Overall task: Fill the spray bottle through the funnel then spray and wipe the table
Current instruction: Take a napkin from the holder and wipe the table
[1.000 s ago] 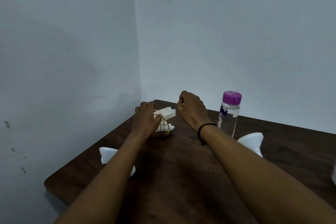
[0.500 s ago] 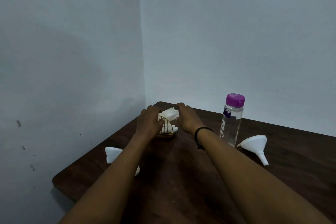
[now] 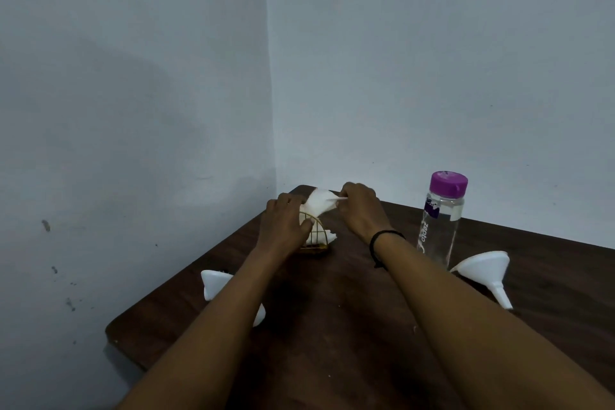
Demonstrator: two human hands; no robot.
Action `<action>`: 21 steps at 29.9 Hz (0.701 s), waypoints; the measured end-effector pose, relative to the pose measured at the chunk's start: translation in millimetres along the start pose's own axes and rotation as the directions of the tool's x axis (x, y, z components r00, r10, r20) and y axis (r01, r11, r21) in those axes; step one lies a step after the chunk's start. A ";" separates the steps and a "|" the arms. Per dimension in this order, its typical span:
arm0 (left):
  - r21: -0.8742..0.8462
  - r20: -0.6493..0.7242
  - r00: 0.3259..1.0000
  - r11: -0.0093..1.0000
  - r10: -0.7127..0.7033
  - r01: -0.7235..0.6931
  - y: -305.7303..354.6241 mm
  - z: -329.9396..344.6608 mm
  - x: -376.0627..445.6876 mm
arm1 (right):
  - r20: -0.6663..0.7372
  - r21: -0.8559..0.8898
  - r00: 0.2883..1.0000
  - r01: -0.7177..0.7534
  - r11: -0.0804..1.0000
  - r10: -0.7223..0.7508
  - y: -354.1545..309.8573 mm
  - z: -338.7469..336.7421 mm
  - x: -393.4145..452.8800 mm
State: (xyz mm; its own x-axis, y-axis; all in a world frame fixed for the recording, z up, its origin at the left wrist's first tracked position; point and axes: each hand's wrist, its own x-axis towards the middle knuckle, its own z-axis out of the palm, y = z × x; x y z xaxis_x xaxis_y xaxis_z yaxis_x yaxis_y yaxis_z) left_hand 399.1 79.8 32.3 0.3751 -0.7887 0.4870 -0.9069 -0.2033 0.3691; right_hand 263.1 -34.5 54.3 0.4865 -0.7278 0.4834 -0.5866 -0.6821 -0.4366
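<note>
Your dark table (image 3: 349, 326) fills the near scene. The purple-capped bottle (image 3: 439, 226) stands far right, with the white funnel (image 3: 484, 268) lying just beside it. Your left hand (image 3: 286, 226) grips the wire napkin holder (image 3: 316, 238), while your right hand (image 3: 361, 208) pinches a napkin (image 3: 319, 203) sticking out of it.

We have a single view, worn on the person's head, looking forward and slightly down toward the room corner at 12 o'clock. Walls fill the upper half of our picture; the dark table (image 3: 349, 336) fills the lower half, its far corner near the middle. Both forearms enter from 6 o'clock, close to our lens, and reach away from us. The wide angle bends the wall corner line. We have no second view to compare
</note>
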 end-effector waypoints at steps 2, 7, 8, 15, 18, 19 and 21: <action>-0.023 -0.009 1.000 0.999 -0.023 0.023 2.4 0.4 -0.8 | -0.019 0.028 1.000 0.004 1.000 -0.003 0.2 -15.4 1.0; -0.065 -0.017 0.998 0.996 -0.058 0.056 13.7 -0.3 -5.2 | -0.015 -0.004 0.997 0.077 0.997 -0.078 -2.2 -44.5 -3.4; -0.074 -0.009 0.998 0.995 -0.061 0.060 16.8 -1.2 -5.6 | -0.022 -0.019 0.996 0.084 0.996 -0.085 -3.2 -48.6 -4.5; -0.122 0.033 0.995 0.987 -0.098 0.102 28.9 -6.1 -10.0 | -0.092 -0.135 0.990 0.091 0.987 -0.104 -7.2 -70.5 -16.9; -0.149 0.054 0.996 0.986 -0.070 0.078 28.4 -2.7 -14.9 | -0.082 0.025 0.997 -0.004 1.000 0.006 -5.0 -70.3 -19.3; -0.141 0.057 0.997 0.988 -0.061 0.068 28.9 -2.4 -16.2 | -0.079 0.115 0.996 -0.041 0.993 0.050 -4.0 -69.9 -18.7; -0.129 0.058 0.997 0.991 -0.040 0.048 29.2 -0.3 -18.7 | -0.065 0.309 0.989 -0.104 0.945 0.130 -2.4 -69.8 -18.2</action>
State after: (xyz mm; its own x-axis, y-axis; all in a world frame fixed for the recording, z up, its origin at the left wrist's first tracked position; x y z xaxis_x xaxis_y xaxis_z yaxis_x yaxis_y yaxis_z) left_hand 365.6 88.8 34.2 0.3996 -0.8123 0.4249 -0.8557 -0.1643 0.4906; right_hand 210.4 -14.7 99.6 0.3629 -0.8040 0.4711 -0.4047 -0.5914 -0.6975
